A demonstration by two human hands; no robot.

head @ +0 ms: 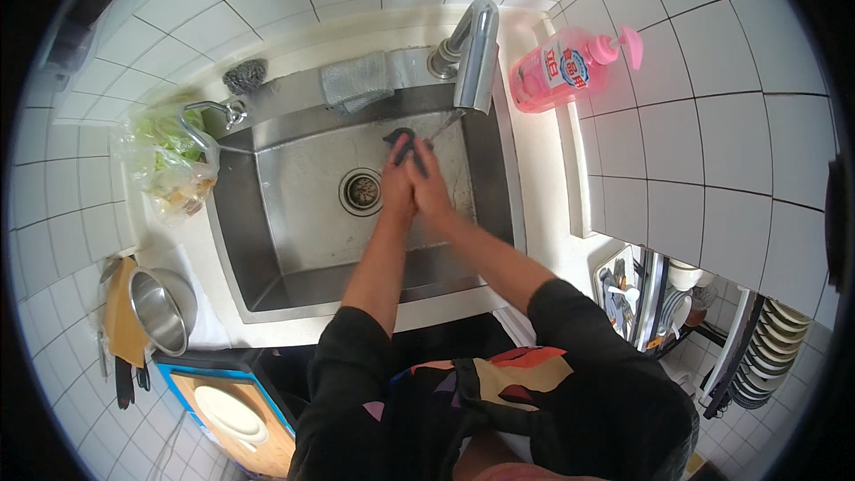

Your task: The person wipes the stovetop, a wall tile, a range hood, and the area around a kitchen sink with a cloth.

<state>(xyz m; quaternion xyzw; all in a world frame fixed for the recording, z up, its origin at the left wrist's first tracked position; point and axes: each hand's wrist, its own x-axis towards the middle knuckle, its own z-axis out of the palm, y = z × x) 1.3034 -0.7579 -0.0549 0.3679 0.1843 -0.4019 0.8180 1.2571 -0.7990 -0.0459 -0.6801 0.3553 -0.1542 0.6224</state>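
Over the stainless steel sink (pixel 320 234), my left hand (pixel 397 188) and my right hand (pixel 431 187) are pressed together. Between them they grip a small dark item (pixel 403 134), which looks like a cloth; the fingers cover much of it. A thin stream of water runs from the chrome faucet (pixel 475 73) towards my fingers and the dark item. Just left of my hands is the drain strainer (pixel 364 192) in the sink floor.
A pink pump bottle of detergent (pixel 558 73) stands right of the faucet. Along the back rim lie a steel wool scourer (pixel 245 76) and a grey mesh cloth (pixel 357 80). Bagged leafy vegetables (pixel 170 147), a small tap (pixel 234 113) and a metal bowl (pixel 163 310) sit left.
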